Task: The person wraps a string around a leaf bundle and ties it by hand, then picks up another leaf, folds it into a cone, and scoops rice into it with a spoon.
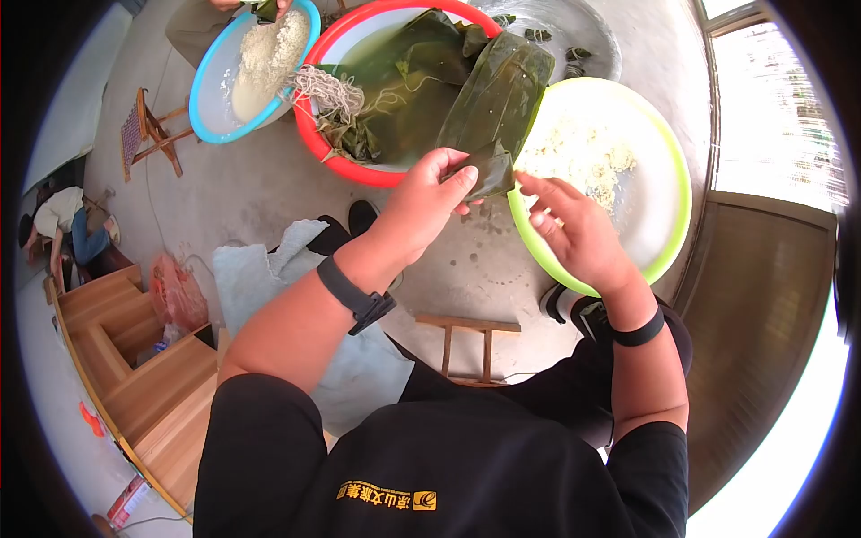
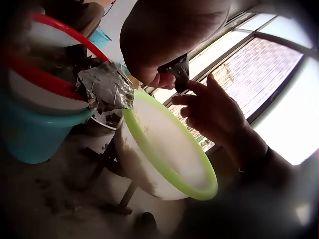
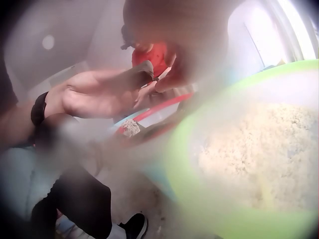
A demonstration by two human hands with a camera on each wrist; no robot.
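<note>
My left hand (image 1: 421, 204) grips a dark green leaf folded into a small pocket (image 1: 491, 172), thumb across its near side. Beside it, my right hand (image 1: 581, 231) has loosely bent fingers, with the fingertips right at the pocket's right edge. In the left wrist view, the right hand (image 2: 215, 110) reaches toward the dark leaf pocket (image 2: 180, 70). Wide wet leaves (image 1: 504, 90) lie across the side of a red-rimmed basin (image 1: 334, 168) just beyond. Below and right of the pocket, a green-rimmed basin (image 1: 674, 161) holds pale, wet grain.
A bundle of string (image 1: 330, 94) hangs over the red rim. Another person's hands hold a leaf above a blue basin (image 1: 204, 99) of grain. A metal basin (image 1: 605, 40) stands at the back. A wooden stool (image 1: 468, 325) is near my legs, and wooden furniture (image 1: 117, 359) is at left.
</note>
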